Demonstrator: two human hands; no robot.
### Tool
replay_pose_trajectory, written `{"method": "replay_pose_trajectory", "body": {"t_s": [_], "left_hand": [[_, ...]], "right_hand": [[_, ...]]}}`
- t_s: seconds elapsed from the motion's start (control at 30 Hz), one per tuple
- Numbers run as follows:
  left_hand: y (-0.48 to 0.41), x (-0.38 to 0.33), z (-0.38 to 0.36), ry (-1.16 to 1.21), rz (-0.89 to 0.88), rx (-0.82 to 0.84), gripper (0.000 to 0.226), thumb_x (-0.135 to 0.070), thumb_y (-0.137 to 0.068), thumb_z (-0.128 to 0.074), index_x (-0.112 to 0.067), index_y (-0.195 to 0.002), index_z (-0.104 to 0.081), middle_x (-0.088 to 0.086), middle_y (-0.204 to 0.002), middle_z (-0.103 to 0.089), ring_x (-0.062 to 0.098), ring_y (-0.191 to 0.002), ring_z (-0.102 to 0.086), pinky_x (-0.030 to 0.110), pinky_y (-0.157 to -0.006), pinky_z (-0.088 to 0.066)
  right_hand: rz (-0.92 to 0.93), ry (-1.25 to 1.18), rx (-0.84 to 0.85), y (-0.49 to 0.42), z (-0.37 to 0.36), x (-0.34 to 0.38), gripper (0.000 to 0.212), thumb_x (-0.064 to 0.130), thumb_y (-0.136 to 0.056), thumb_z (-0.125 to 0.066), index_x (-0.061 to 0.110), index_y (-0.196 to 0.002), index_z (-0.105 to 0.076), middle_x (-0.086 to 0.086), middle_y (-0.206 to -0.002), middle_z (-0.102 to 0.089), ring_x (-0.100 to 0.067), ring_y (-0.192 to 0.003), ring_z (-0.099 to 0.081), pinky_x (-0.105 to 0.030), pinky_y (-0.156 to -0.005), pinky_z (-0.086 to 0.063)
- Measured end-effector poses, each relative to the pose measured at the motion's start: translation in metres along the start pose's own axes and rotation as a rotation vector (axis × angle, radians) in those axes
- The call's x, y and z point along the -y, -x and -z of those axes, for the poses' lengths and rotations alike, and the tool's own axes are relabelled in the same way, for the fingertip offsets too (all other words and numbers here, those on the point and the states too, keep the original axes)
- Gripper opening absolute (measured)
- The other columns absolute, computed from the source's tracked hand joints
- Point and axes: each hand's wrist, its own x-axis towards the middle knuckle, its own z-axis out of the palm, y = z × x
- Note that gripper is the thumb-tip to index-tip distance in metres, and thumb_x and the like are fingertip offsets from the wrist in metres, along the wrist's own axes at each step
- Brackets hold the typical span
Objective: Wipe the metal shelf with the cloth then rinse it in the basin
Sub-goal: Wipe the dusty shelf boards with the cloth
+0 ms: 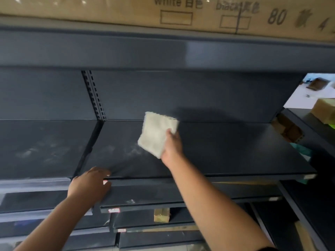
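A dark grey metal shelf [226, 147] runs across the middle of the head view, with pale dusty smears on its left part. My right hand [172, 145] holds a folded white cloth [156, 134] just above the shelf's surface, near the middle. My left hand [89, 184] rests on the shelf's front edge at the lower left, fingers spread, holding nothing. No basin is in view.
Another shelf board [41, 147] lies to the left, beyond a slotted upright [94, 96]. A higher shelf carries a cardboard box [181, 11]. Lower shelves [163, 196] stack below. At the right edge are cardboard pieces [288, 129] and a green item [301, 151].
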Motion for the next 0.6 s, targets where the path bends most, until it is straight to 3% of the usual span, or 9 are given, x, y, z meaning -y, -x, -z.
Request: {"method": "replay_pose_trajectory", "body": {"t_s": [0.1,0.17,0.23,0.3,0.37,0.47,0.6], "left_hand": [[-0.006,0.004,0.007,-0.014,-0.003,-0.003,0.031,-0.04,-0.08,-0.056,-0.043,-0.11,-0.061,-0.015,-0.12,-0.063,0.015,-0.1,-0.064,0.03,-0.083,-0.049],[-0.009,0.006,0.01,-0.027,-0.005,0.002,0.029,-0.039,-0.078,-0.055,-0.043,-0.106,-0.063,-0.013,-0.114,-0.067,0.016,-0.097,-0.065,0.029,-0.081,-0.049],[-0.011,0.009,0.01,-0.03,-0.011,0.015,0.031,-0.041,-0.076,-0.056,-0.044,-0.106,-0.063,-0.01,-0.111,-0.069,0.018,-0.097,-0.066,0.03,-0.081,-0.051],[-0.012,0.011,0.008,-0.032,-0.033,0.035,0.033,-0.044,-0.076,-0.057,-0.044,-0.108,-0.062,-0.009,-0.111,-0.069,0.019,-0.097,-0.065,0.031,-0.082,-0.053],[-0.013,0.014,0.007,-0.038,-0.062,0.05,0.034,-0.046,-0.077,-0.058,-0.044,-0.111,-0.06,-0.01,-0.112,-0.069,0.018,-0.098,-0.065,0.031,-0.081,-0.054],[-0.013,0.02,0.006,-0.046,-0.1,0.041,0.035,-0.049,-0.078,-0.058,-0.045,-0.113,-0.059,-0.011,-0.111,-0.069,0.017,-0.098,-0.065,0.03,-0.08,-0.053],[-0.008,0.029,0.004,-0.037,-0.139,0.036,0.039,-0.05,-0.079,-0.057,-0.047,-0.118,-0.054,-0.011,-0.113,-0.068,0.018,-0.099,-0.064,0.029,-0.08,-0.052]], "right_hand": [[0.202,0.055,-0.064,-0.013,0.051,0.046,0.013,0.021,-0.096,-0.049,0.027,-0.102,-0.059,-0.006,-0.109,-0.067,-0.023,-0.096,-0.064,-0.043,-0.091,-0.052],[0.369,0.366,-0.196,-0.02,0.09,0.071,0.021,0.025,-0.095,-0.048,0.024,-0.114,-0.057,-0.01,-0.115,-0.065,-0.025,-0.099,-0.062,-0.041,-0.092,-0.049],[0.502,0.765,-0.273,-0.024,0.128,0.083,0.027,0.034,-0.094,-0.044,0.025,-0.118,-0.053,-0.004,-0.103,-0.066,-0.029,-0.097,-0.06,-0.038,-0.082,-0.047],[0.53,1.034,-0.254,-0.023,0.159,0.078,0.027,0.037,-0.094,-0.04,0.03,-0.117,-0.05,0.01,-0.087,-0.059,-0.023,-0.086,-0.056,-0.032,-0.074,-0.039],[0.502,1.202,-0.229,-0.021,0.177,0.059,0.029,0.026,-0.096,-0.042,0.025,-0.124,-0.05,0.005,-0.094,-0.062,-0.026,-0.092,-0.057,-0.032,-0.079,-0.039],[0.502,1.569,-0.204,-0.013,0.169,0.013,0.028,0.013,-0.092,-0.049,0.006,-0.118,-0.058,-0.021,-0.108,-0.064,-0.041,-0.098,-0.059,-0.043,-0.084,-0.044],[0.524,1.689,-0.105,0.016,0.093,-0.041,0.03,0.013,-0.087,-0.051,0.007,-0.116,-0.059,-0.021,-0.114,-0.063,-0.041,-0.106,-0.056,-0.046,-0.087,-0.041]]}}
